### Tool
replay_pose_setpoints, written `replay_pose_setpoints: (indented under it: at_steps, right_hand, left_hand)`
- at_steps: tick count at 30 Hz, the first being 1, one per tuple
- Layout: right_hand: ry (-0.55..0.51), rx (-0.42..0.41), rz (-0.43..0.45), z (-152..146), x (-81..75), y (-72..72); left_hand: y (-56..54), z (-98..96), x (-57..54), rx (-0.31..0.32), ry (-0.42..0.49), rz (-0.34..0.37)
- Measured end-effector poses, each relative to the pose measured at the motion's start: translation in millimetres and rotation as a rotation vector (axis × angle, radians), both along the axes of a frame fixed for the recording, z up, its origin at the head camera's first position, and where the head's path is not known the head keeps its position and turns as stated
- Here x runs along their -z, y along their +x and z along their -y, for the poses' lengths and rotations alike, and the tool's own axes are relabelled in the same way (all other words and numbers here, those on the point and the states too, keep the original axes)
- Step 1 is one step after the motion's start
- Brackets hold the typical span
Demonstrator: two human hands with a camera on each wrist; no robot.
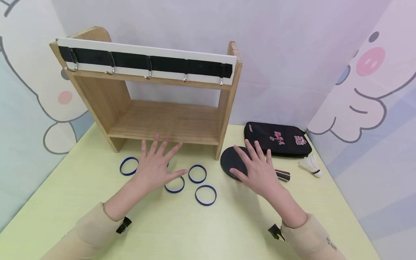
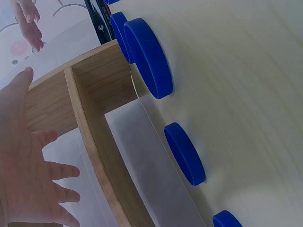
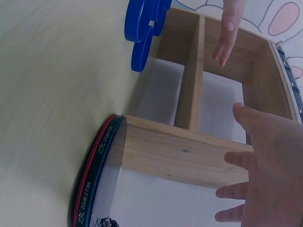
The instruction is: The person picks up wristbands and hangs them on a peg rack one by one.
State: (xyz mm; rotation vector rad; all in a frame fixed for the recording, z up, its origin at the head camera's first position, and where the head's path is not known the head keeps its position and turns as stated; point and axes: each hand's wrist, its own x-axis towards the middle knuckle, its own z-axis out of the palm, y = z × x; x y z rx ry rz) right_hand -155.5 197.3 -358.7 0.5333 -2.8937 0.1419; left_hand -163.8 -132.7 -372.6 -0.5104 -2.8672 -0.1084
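Both hands hover with fingers spread, holding nothing. My left hand (image 1: 152, 168) is over several blue rings lying flat on the table, partly covering some of them. One ring (image 1: 121, 168) lies left of that hand; a pair to its right includes a nearer ring (image 1: 206, 204). In the left wrist view a blue band (image 2: 185, 155) shows apart from the fingers. My right hand (image 1: 261, 174) is above a black table tennis paddle (image 1: 229, 162), hiding part of its blade and handle. The paddle's edge (image 3: 94, 175) reads "DOUBLE FISH" in the right wrist view.
Behind the hands stands a wooden shelf (image 1: 169, 119) with a row of metal hooks (image 1: 148, 72) on a black-and-white strip along its top. A black case (image 1: 266, 135) and a white shuttlecock (image 1: 311, 164) lie at the right. Printed cloth walls (image 1: 276, 72) enclose the table.
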Motion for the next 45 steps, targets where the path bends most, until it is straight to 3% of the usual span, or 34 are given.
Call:
replay_pose_setpoints:
  at_steps: [12,27,36,41,45]
  right_hand:
    - [-0.001,0.006,-0.009,-1.8,-3.3,1.4]
    - [-0.044,-0.002,-0.043,-3.8,-22.3,-4.4]
    - [-0.095,-0.004,-0.108,0.2,-45.4,-21.1]
    - [-0.127,0.011,-0.111,5.5,-53.8,-34.2]
    - [-0.151,0.011,-0.100,9.9,-52.5,-45.2]
  left_hand:
    - [-0.8,0.4,-6.9,0.015,-0.002,-0.006]
    - [-0.8,11.8,-23.4,0.036,-0.033,-0.009]
    - [-4.0,40.7,-33.8,0.026,-0.070,-0.082]
    - [-2.5,59.8,-37.0,0.036,-0.029,-0.082]
    - [-3.1,77.9,-32.1,0.053,0.003,-0.054]
